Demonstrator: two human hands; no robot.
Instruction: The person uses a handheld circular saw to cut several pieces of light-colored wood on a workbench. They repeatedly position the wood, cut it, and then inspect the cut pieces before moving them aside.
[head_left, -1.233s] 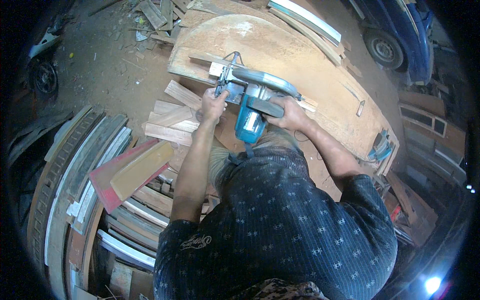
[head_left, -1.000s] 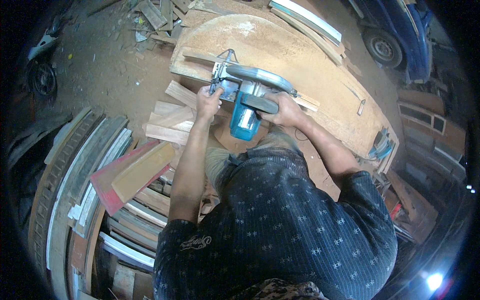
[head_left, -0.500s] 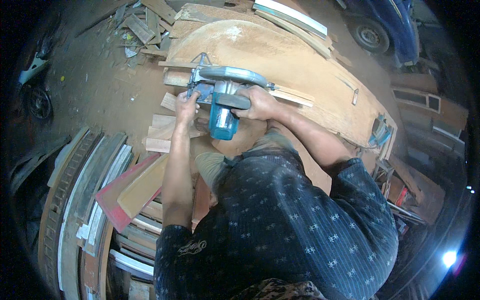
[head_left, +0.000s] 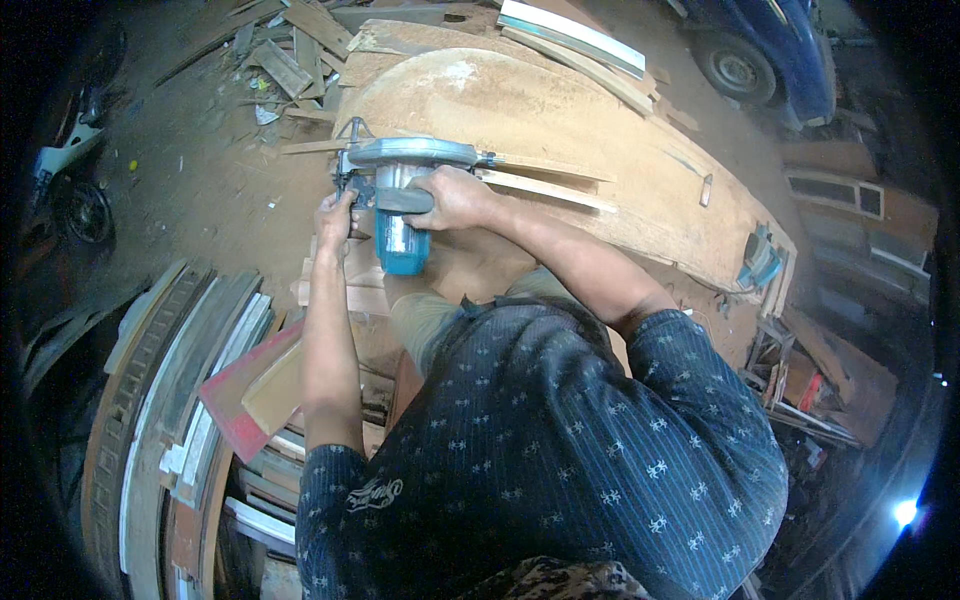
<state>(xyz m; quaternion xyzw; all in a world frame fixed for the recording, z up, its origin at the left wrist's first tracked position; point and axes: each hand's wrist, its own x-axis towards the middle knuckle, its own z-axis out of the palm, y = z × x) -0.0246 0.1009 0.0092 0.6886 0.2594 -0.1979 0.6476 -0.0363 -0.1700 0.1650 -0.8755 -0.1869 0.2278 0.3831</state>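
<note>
A teal circular saw (head_left: 403, 248) with a grey blade guard lies across a narrow length of wood on the large plywood sheet. My right hand (head_left: 455, 198) is wrapped around the saw's dark handle. At the saw's left end, my left hand (head_left: 335, 218) is closed on the front of its metal base; its fingertips are partly hidden. To the right of the saw the wood shows as two thin strips (head_left: 560, 190) with a gap between them. Its other end (head_left: 306, 147) sticks out left past the sheet. The guard and base hide the blade.
A second teal power tool (head_left: 762, 265) rests at the right end of the plywood sheet (head_left: 620, 135). Stacked boards (head_left: 150, 400) and a red-edged panel (head_left: 225, 420) lie at lower left. Scrap wood (head_left: 285, 70) litters the far left floor. A blue vehicle (head_left: 770, 60) stands far right.
Both hands have moved left with the circular saw along the wood. More of the two separated strips now shows to its right.
</note>
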